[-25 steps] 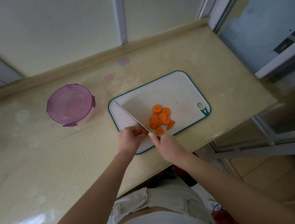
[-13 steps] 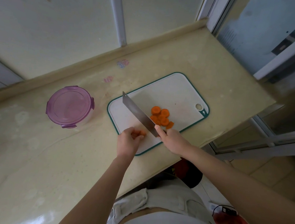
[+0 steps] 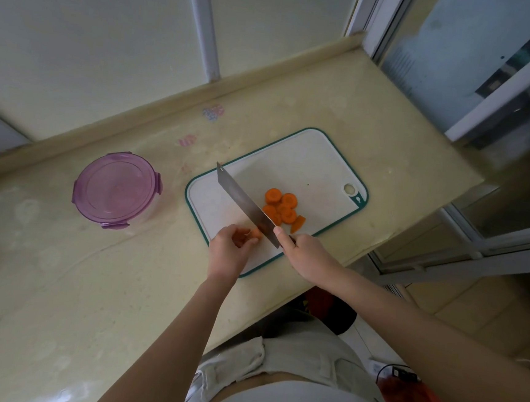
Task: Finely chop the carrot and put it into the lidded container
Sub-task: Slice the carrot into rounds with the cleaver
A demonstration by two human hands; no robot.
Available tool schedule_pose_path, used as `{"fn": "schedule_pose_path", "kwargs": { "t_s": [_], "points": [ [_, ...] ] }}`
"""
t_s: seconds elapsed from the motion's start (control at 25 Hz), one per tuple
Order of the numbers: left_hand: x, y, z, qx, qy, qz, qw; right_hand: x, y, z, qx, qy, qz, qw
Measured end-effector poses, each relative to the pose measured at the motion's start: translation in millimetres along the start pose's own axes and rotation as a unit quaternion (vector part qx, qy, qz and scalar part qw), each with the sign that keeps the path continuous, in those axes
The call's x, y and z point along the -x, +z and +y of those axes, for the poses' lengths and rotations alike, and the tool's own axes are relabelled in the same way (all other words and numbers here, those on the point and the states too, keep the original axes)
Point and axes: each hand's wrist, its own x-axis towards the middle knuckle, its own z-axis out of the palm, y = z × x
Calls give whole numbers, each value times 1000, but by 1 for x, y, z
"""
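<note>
At the left of the table [image 3: 58, 279] stands the round container [image 3: 117, 189], its purple lid clipped on and nothing yet inside; it sits well apart from the cutting board [image 3: 309, 159]. On the board's near corner the person's left hand [image 3: 229, 249] curls its fingers round a short carrot stub [image 3: 256, 233], pinching it with the fingertips close to the cut end. Just beside the stub the broad knife [image 3: 244, 204] runs slantwise across the board; whether its edge touches the stub cannot be told. Beyond the blade lies a heap of thick carrot rounds [image 3: 280, 207], none finely chopped. The right hand [image 3: 307, 255] is wrapped round the knife's handle, its forefinger laid up against the blade.

The chief risk appears to be to the left fingertips: the stub is so short that little carrot separates them from the edge, and a round piece may roll or slip under the cut. The board overhangs close to the table's near edge, so a hard stroke could shift it. The shut lid will need opening before any carrot goes in.
</note>
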Motion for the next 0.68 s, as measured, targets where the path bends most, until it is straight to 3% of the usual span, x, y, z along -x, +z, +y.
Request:
{"fn": "schedule_pose_path", "kwargs": {
  "t_s": [0.68],
  "points": [
    [3, 3, 8, -24, -28, 8, 999, 26, 3, -9, -9, -23, 13, 1000]
  ]
}}
